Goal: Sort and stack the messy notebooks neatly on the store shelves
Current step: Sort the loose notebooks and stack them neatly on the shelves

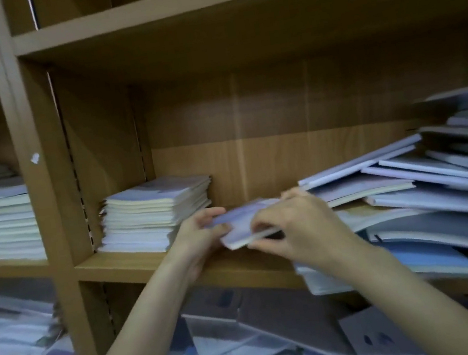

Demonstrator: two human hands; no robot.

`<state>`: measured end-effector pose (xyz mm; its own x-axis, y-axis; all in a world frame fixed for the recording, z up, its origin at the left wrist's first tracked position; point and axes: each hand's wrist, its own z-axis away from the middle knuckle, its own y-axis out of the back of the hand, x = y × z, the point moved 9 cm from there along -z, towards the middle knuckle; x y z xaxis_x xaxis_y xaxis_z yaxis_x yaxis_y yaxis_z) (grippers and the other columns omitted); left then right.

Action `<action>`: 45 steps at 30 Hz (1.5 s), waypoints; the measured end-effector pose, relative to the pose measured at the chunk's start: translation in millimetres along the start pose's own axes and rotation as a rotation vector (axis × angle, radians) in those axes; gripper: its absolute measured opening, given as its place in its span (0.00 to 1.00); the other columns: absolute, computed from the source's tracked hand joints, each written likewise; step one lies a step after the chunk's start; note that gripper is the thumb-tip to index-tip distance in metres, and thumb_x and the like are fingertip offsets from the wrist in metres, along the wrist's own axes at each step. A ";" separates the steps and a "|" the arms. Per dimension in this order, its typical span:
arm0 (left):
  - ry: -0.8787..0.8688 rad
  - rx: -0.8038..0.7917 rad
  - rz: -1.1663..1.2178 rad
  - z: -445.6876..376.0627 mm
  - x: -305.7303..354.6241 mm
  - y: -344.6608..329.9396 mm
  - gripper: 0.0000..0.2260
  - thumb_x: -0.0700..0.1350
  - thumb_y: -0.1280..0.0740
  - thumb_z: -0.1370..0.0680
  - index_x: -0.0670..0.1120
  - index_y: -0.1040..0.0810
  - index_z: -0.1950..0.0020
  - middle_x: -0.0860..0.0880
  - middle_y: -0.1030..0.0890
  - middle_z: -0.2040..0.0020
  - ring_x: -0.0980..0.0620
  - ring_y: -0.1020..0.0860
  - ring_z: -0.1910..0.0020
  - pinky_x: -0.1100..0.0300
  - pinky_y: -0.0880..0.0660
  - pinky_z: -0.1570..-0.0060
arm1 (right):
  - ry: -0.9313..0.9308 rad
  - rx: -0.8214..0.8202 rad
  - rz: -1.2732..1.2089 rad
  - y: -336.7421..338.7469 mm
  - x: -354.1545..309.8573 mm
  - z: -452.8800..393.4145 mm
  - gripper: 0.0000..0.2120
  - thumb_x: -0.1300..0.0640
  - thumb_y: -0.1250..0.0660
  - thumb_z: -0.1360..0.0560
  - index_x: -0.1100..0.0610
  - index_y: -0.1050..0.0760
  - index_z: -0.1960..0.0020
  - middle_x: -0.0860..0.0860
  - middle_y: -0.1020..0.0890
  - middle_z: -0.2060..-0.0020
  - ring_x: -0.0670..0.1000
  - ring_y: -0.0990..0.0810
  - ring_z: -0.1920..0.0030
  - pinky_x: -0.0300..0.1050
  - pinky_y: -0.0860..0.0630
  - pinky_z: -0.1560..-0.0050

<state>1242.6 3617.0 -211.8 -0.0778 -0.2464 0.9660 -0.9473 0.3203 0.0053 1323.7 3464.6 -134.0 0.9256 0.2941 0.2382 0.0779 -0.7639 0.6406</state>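
Both hands, left hand (pixel 201 231) and right hand (pixel 291 229), pinched one notebook (pixel 243 221) between neat stack (pixel 156 212) and messy pile (pixel 424 195).

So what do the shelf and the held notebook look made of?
Shelf: seemingly wood-grain laminate board, matte tan, faint grain lines. Notebook, gripped by both hands: paper pages with a thin, bluish-lilac soft cover, pale page edges showing; blur hides its finish.
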 end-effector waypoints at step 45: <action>-0.309 -0.055 -0.522 79.9 35.5 65.5 0.13 0.46 0.40 0.19 0.46 0.24 0.37 0.51 0.24 0.40 0.54 0.27 0.39 0.60 0.33 0.41 | -0.167 -0.174 -0.067 -8.5 -96.4 13.7 0.22 0.52 0.36 0.25 0.53 0.34 0.32 0.52 0.18 0.50 0.57 0.20 0.50 0.48 0.25 0.58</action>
<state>1153.1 3556.2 -197.8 0.2980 -0.6349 0.7128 -0.8679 0.1305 0.4792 1238.8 3434.9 -172.4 0.9701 0.2306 0.0762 0.0895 -0.6312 0.7705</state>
